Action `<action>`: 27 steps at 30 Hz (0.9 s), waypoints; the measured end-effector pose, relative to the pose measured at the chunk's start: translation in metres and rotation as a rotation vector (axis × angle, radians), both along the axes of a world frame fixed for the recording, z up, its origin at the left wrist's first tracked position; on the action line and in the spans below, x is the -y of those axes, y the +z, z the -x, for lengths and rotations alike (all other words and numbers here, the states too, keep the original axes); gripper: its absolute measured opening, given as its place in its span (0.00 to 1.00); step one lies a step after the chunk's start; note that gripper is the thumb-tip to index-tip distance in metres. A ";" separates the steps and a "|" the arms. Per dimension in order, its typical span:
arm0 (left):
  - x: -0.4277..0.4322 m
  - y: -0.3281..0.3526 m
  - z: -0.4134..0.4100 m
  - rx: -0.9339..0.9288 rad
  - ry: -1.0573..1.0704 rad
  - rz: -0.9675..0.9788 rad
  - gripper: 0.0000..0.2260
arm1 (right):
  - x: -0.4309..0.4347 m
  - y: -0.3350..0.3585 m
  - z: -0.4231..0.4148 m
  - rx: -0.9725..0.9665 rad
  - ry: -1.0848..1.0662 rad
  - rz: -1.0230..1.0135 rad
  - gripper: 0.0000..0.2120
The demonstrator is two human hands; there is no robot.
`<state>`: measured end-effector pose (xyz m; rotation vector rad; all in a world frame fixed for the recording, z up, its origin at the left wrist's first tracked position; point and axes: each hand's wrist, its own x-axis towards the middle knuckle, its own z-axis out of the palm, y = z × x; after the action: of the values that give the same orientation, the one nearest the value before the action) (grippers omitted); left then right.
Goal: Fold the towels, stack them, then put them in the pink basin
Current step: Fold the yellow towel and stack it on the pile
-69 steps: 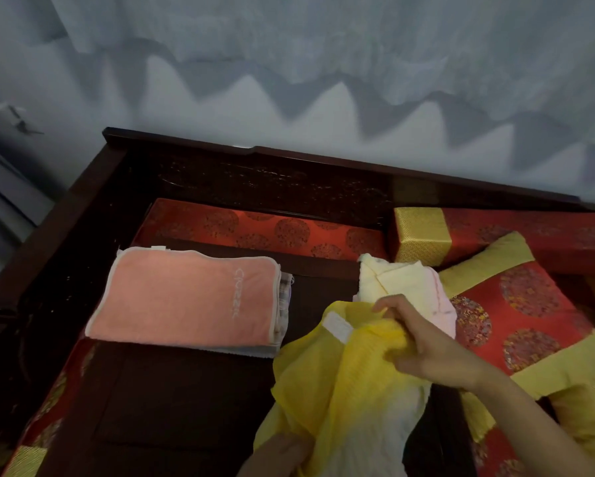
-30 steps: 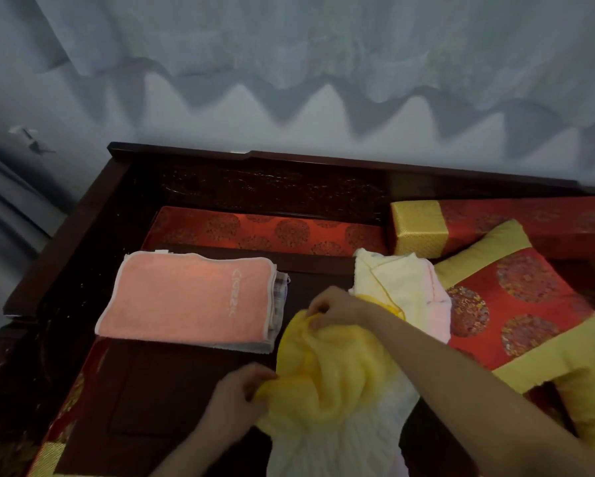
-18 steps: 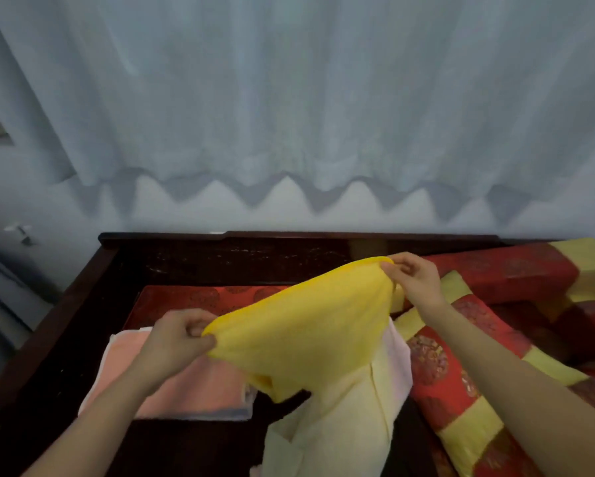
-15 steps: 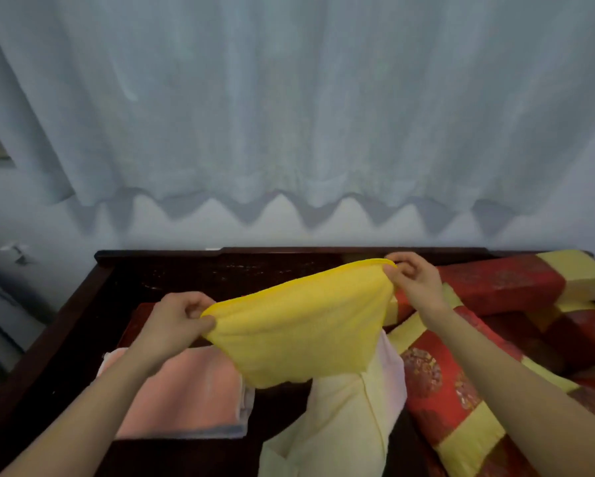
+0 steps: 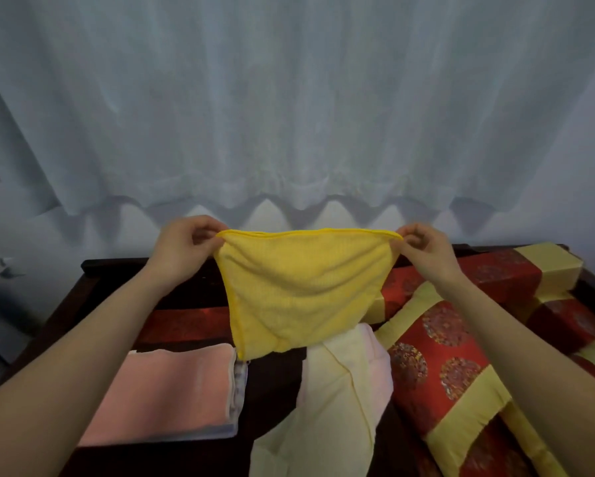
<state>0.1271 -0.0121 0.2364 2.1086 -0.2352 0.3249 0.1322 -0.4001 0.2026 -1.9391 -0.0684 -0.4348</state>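
Both hands, left hand (image 5: 182,247) and right hand (image 5: 426,251), had a pinching grip on the yellow towel's (image 5: 303,290) top corners, stretching it flat in the air, probably to square it up for folding near the folded pink towel (image 5: 172,394)

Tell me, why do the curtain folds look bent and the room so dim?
Head view: the wide-angle lens bows the curtain folds outward near the edges; light is soft and dim, with scalloped shadows under its hem; the yellow towel looks slightly soft.
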 end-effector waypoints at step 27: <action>0.038 -0.279 0.087 -0.796 -0.011 0.305 0.03 | 0.023 -0.243 0.118 -0.731 -0.094 -0.251 0.05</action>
<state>0.0397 -0.0496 -0.0424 1.7760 0.2591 -0.4640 0.0137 -0.4235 -0.0404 -1.7486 0.5261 0.2152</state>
